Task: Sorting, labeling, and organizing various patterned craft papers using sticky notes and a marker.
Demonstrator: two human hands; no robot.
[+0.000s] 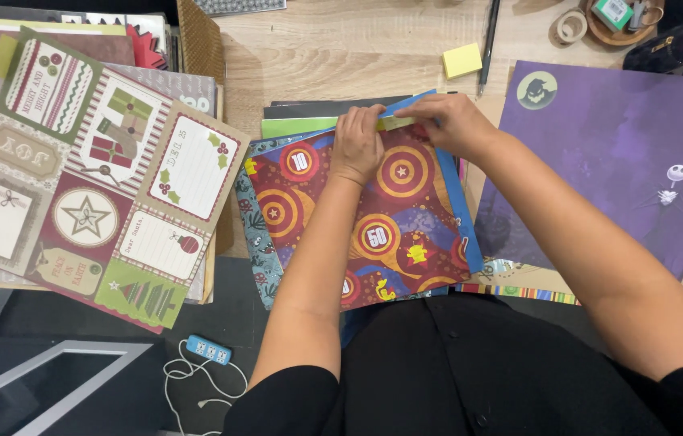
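A stack of patterned paper sheets lies on the wooden table in front of me. Its top sheet (406, 218) is red and orange with target circles and blue swirls. My left hand (356, 144) rests on the far edge of this sheet, fingers curled over it. My right hand (448, 119) pinches the same far edge beside a blue sheet edge (406, 105) that sticks up there. Green and dark sheets (301, 123) show under the stack at the back.
A holiday-themed card sheet (91, 173) tops a paper pile on the left. A purple sheet with a skeleton figure (616, 153) lies at right. Behind are a yellow sticky-note pad (462, 60), a black pen (488, 40), a tape roll (571, 26) and a small wooden dish (620, 32). A blue power strip (208, 350) lies on the floor.
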